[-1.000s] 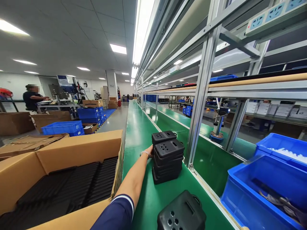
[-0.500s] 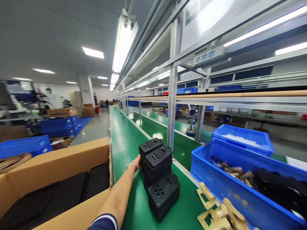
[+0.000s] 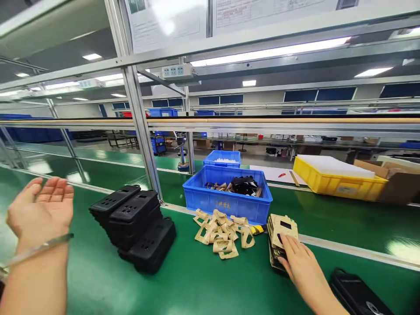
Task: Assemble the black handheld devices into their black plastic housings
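My left hand [image 3: 46, 212] is raised at the left, palm up with its fingers stretched out, holding nothing. To its right stand several stacked black plastic cases [image 3: 127, 218] with small round holes on top, not touched by the hand. My right hand [image 3: 300, 258] rests on a stack of flat beige plates [image 3: 285, 225] with a dark rectangular window. Its fingers lie across the top plate, and its thumb is spread toward the near side. Between the hands lies a heap of curved beige pieces [image 3: 223, 232]. A black case [image 3: 356, 291] lies at the lower right.
Behind the heap stands a blue bin [image 3: 226, 205] with beige and black parts, and a smaller blue bin [image 3: 223, 158] beyond it. A yellow crate [image 3: 334, 183] with white sheets is at right. A metal post [image 3: 141, 127] rises behind the black cases from the green bench [image 3: 210, 280].
The view has swung to the right. My left hand has left the black cases and is now held apart from them, palm up. My right hand has come into view on the beige plates.
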Available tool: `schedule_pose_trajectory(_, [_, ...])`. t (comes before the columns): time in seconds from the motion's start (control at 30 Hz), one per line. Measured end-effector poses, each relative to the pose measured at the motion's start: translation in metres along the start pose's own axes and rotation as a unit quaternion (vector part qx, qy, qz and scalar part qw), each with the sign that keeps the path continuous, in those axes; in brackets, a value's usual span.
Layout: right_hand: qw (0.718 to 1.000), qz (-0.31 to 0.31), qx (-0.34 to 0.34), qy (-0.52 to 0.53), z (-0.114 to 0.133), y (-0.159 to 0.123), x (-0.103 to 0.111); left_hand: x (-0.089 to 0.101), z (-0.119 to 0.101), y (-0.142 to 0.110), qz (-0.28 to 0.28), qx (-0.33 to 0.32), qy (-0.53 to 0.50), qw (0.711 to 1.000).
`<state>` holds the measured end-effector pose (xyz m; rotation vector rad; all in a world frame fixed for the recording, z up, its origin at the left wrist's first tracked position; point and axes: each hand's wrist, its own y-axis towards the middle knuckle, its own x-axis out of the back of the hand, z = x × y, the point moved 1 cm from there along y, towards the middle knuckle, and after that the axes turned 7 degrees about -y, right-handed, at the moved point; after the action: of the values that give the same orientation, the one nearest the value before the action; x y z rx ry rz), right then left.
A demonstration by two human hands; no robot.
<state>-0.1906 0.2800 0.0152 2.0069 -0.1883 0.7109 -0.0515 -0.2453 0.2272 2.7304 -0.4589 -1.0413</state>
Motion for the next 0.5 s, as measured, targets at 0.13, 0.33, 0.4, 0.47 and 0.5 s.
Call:
schedule_pose_trajectory(0.13, [0.999, -0.021, 0.025, 0.026, -0.002, 0.003, 0.009, -0.002, 0.009, -0.096, 0.148, 0.029, -0.065, 0.986])
schedule_pose_trajectory(0.33, [0.919, -0.023, -0.271, 0.285, 0.021, 0.010, 0.044, 0.024, 0.103, -0.238, 0.442, 0.316, 0.107, 0.832])
schedule_pose_trajectory(0.4, [0.822, 0.032, -0.370, 0.432, 0.037, 0.015, 0.041, 0.034, 0.128, -0.267, 0.452, 0.386, 0.073, 0.801])
schedule_pose_trajectory(0.47, [0.704, 0.095, -0.416, 0.567, 0.053, 0.015, 0.030, 0.040, 0.143, -0.285, 0.454, 0.422, 0.067, 0.782])
schedule_pose_trajectory(0.5, [0.653, 0.132, -0.422, 0.615, 0.060, 0.012, 0.022, 0.043, 0.146, -0.289, 0.450, 0.436, 0.071, 0.776])
